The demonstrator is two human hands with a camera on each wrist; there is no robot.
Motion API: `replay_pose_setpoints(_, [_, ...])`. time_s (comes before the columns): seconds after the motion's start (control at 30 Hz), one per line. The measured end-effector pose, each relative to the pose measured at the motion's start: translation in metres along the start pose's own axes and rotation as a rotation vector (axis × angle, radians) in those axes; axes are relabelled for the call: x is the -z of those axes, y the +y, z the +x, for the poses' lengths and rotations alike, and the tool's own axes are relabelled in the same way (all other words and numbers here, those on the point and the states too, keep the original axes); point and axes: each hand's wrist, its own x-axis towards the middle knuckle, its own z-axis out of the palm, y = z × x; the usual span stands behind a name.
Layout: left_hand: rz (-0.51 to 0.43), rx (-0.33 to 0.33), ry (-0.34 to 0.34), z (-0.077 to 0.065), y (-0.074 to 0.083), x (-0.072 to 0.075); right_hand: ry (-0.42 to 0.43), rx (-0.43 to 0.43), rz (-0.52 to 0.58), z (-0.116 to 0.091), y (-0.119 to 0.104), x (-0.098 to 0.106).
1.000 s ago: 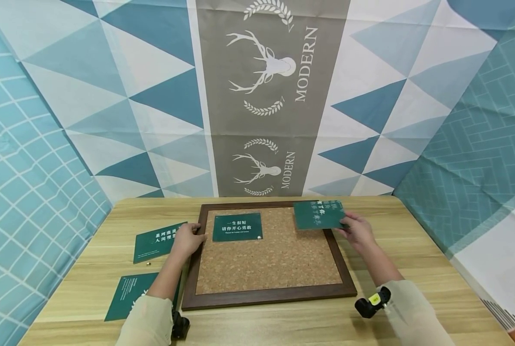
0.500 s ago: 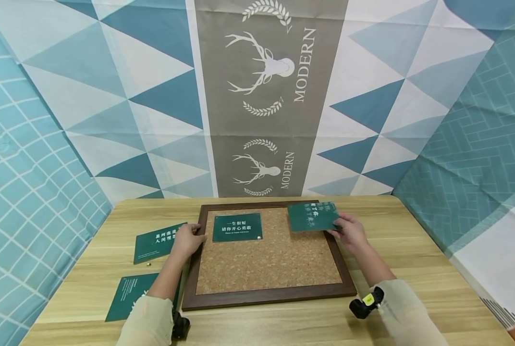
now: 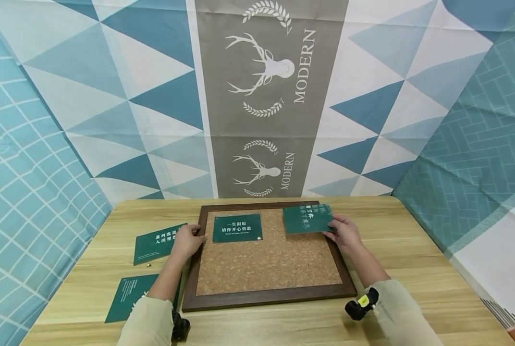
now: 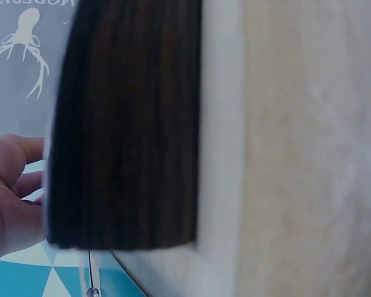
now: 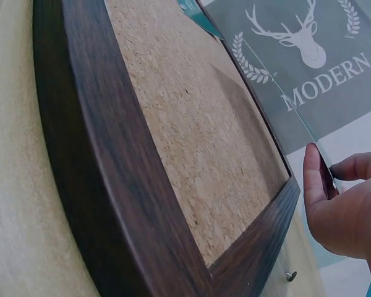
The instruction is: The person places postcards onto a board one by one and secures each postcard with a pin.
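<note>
In the head view a cork board (image 3: 266, 269) with a dark brown wooden frame lies on the table. My left hand (image 3: 188, 245) holds its left frame edge; in the left wrist view the fingertips pass behind the dark frame (image 4: 127, 136). My right hand (image 3: 347, 235) pinches a green card (image 3: 307, 223) with white writing by its right edge, tilted above the board's upper right. The right wrist view shows that card nearly edge-on between thumb and fingers. Another green card (image 3: 237, 228) lies on the cork at upper left, with a shiny tack (image 3: 259, 238) at its lower right corner.
Left of the board, one green card (image 3: 153, 247) lies partly behind the left hand and another green card (image 3: 129, 298) partly under the left forearm. A small metal tack (image 3: 149, 265) sits between them. A second tack (image 5: 290, 276) shows beyond the frame's corner.
The right hand has moved left and slightly down with its card, bringing the card further over the cork. The left hand stays on the frame edge.
</note>
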Motion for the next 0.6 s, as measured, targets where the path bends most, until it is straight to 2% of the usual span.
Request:
replay_pose_setpoints(0.37, [-0.003,-0.003,0.000,-0.001,0.001,0.000,0.033,-0.001,-0.012,0.003,0.006,-0.010])
replay_pose_setpoints(0.6, [-0.004,0.002,0.002,0.000,0.002,0.000,0.020,0.013,-0.031,0.004,0.009,-0.015])
